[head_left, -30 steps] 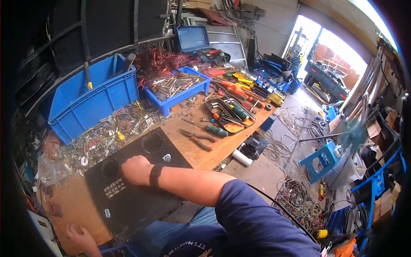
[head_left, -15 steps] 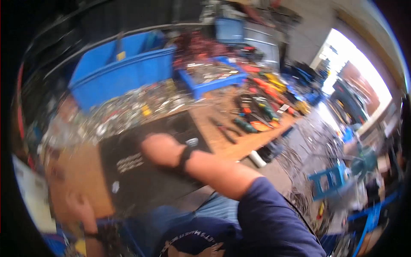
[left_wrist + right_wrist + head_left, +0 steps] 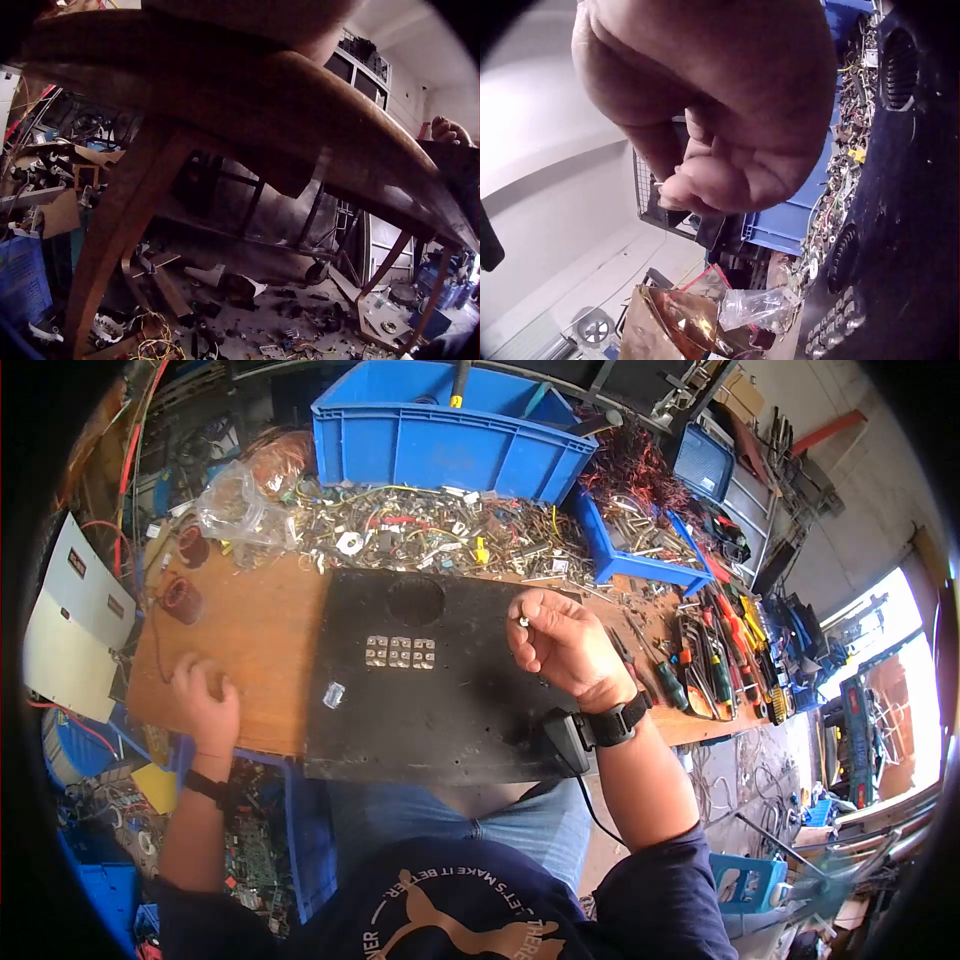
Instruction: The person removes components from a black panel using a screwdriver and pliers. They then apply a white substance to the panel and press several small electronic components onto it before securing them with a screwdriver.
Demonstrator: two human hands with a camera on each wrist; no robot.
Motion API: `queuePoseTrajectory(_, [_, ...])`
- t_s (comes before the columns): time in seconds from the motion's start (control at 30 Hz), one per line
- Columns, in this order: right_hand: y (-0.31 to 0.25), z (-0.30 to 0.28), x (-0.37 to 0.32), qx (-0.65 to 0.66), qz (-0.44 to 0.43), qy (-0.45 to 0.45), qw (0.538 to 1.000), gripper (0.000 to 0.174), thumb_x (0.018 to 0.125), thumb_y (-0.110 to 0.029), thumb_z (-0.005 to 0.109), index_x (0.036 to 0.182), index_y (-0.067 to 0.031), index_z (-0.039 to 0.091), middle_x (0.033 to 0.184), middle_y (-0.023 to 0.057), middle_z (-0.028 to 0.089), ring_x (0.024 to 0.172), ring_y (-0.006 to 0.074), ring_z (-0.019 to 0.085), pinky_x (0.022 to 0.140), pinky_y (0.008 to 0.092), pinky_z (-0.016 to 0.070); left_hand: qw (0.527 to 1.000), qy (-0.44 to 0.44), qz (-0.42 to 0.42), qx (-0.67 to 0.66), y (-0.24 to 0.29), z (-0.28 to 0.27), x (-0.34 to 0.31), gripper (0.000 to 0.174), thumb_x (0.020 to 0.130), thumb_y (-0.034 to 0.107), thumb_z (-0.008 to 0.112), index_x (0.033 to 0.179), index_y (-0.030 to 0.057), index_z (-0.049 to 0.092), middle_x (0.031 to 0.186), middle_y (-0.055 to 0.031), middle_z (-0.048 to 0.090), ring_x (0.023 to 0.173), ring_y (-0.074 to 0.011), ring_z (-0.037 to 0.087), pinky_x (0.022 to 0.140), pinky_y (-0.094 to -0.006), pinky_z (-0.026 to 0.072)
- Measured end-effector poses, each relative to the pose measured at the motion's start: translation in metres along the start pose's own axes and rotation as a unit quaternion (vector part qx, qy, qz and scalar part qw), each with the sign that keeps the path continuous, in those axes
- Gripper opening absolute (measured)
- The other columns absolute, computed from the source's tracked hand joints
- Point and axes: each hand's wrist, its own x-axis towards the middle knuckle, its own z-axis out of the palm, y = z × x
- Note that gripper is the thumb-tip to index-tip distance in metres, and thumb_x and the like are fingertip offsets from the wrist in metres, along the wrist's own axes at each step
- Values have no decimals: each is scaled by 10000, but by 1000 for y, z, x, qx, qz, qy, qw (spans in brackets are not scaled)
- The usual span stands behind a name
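My right hand (image 3: 562, 645) is raised over the right side of a black panel (image 3: 440, 730), fingers curled. Its thumb and index finger pinch a small pale piece (image 3: 523, 621), mostly hidden by the fingertips; I cannot tell its kind. In the right wrist view, a thin sliver (image 3: 658, 184) of it sticks out at the fingertips. Small silver metal pieces (image 3: 374, 659) lie in tidy rows on the panel, below a round grille (image 3: 416, 602). A small clear plastic piece (image 3: 333, 695) lies to their left. My left hand (image 3: 208, 705) is on the bare wood of the table, fingers loose.
Mixed wire and metal scrap (image 3: 400, 530) runs behind the panel, before a big blue bin (image 3: 450, 455). A blue tray (image 3: 655, 568) of metal bits and several hand tools (image 3: 690, 675) lie to the right. Reddish coils (image 3: 182, 598) sit at left.
The head view has swung left. My right hand has lifted off the panel beside the grille and turned, showing a small piece pinched in its fingers. My left hand stays by the table's left part.
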Motion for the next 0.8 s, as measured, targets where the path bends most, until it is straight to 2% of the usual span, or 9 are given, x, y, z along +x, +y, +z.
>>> queuePoseTrajectory(0.23, [3,6,2,11,18,-8,1000,165,925,-181,598,938,-17,619,746,43,598,583,126,527,496,232,403,1000,-5,-6,10,-1,2,-1,322,687,26,657,991,9,553,1181,-201,513,1107,-397,472,972,-475,364])
queuePoseTrajectory(0.33, [8,5,4,-111,80,75,988,138,913,-157,602,938,-23,619,724,23,588,578,113,522,495,219,398,1000,-14,-17,0,8,-4,0,314,688,25,654,984,5,551,1175,-204,509,1102,-400,469,971,-478,364])
queuePoseTrajectory(0.43, [15,7,15,-500,85,95,857,181,801,-152,679,860,19,666,732,105,649,656,185,603,621,311,487,1000,-15,-24,-6,8,-5,3,302,689,21,648,973,-1,547,1173,-213,500,1106,-405,460,970,-479,364])
queuePoseTrajectory(0.5, [14,1,27,-604,46,-3,796,200,756,-159,686,871,5,680,792,169,676,750,257,647,725,347,501,1000,-12,-24,-9,9,-4,3,296,691,18,644,969,-4,544,1175,-220,494,1111,-408,454,969,-479,364])
queuePoseTrajectory(0.57, [2,6,46,-636,-23,26,771,197,767,-163,669,883,-4,688,821,183,681,812,289,660,768,365,506,999,-19,-28,-8,8,-4,1,293,692,15,641,967,-7,540,1180,-227,488,1118,-411,448,968,-480,364])
queuePoseTrajectory(0.6, [-13,14,58,-591,-2,99,801,248,779,-174,662,949,5,678,877,199,682,871,313,661,803,373,505,999,-23,-34,-10,10,-5,2,299,692,16,640,971,-2,536,1184,-229,488,1117,-414,446,969,-481,362])
queuePoseTrajectory(0.63, [-16,2,76,-583,-106,184,784,329,791,-193,658,1046,15,650,936,206,677,906,331,656,822,372,504,999,-20,-28,-9,10,-5,3,302,691,16,640,974,0,535,1183,-228,488,1115,-415,446,969,-481,362])
queuePoseTrajectory(0.67, [-31,5,84,-623,-178,244,721,389,795,-207,662,1106,23,622,975,205,674,925,342,651,831,375,504,1000,-19,-23,-8,11,-5,3,305,691,17,640,976,1,533,1183,-227,487,1114,-415,445,969,-481,362])
queuePoseTrajectory(0.8, [-65,9,55,-551,-160,218,790,308,809,-178,660,1042,24,645,909,156,692,836,246,665,763,335,513,1000,-9,-11,-5,11,-5,2,314,691,17,642,985,6,532,1179,-221,489,1112,-415,444,968,-480,362])
